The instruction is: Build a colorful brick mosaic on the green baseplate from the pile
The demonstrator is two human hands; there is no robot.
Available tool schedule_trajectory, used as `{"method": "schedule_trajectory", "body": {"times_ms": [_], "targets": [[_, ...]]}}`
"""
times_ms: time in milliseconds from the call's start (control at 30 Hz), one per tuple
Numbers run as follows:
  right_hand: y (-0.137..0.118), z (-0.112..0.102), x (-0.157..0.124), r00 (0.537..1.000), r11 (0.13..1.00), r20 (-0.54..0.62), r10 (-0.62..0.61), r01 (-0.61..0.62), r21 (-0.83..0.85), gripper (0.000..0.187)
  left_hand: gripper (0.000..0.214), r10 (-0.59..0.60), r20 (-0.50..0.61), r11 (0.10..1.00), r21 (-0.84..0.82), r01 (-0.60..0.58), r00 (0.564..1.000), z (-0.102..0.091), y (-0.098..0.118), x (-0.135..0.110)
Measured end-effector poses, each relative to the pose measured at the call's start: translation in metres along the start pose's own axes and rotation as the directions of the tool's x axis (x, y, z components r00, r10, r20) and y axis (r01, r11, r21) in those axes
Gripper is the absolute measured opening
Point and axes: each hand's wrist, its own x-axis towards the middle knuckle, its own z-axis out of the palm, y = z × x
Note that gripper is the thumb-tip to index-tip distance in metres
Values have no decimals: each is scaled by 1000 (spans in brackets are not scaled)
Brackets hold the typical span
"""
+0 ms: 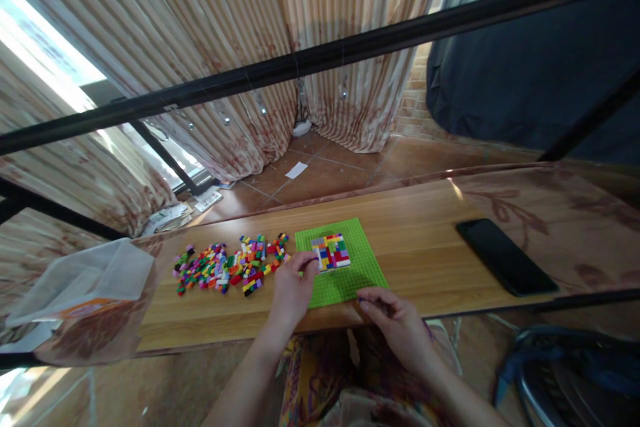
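A green baseplate (360,260) lies on the wooden board, and a patch of multicoloured toy bricks (333,252) is fitted together on it. My left hand (294,283) reaches over the plate's left side, thumb and forefinger closed at the left edge of the patch. What those fingertips hold is too small to make out. At the plate's near right corner, my right hand (395,323) is closed in a pinch. A tiny dark brick (361,299) shows at its fingertips. Loose bricks (250,260) of many colours are spread left of the plate.
A clear plastic box (95,277) stands at the far left end. To the right lies a black phone (505,257). The wooden board (415,233) rests on a patterned cloth (565,213). A black metal rail (320,61) crosses beyond it, before curtains (225,27).
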Motion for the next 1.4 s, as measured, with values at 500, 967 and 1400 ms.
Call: {"method": "schedule_trajectory", "body": {"times_ms": [500,967,1400], "targets": [[-1,-26,8,997,998,-73,15,-19,-56,27,25,227,298,575,727,-375,927,28,8,39],[4,-29,16,998,996,-46,40,-44,-79,24,21,185,288,478,809,-342,940,29,13,36],[9,-29,20,994,995,-86,64,-70,-66,33,23,302,203,546,764,-344,931,27,0,27]]}}
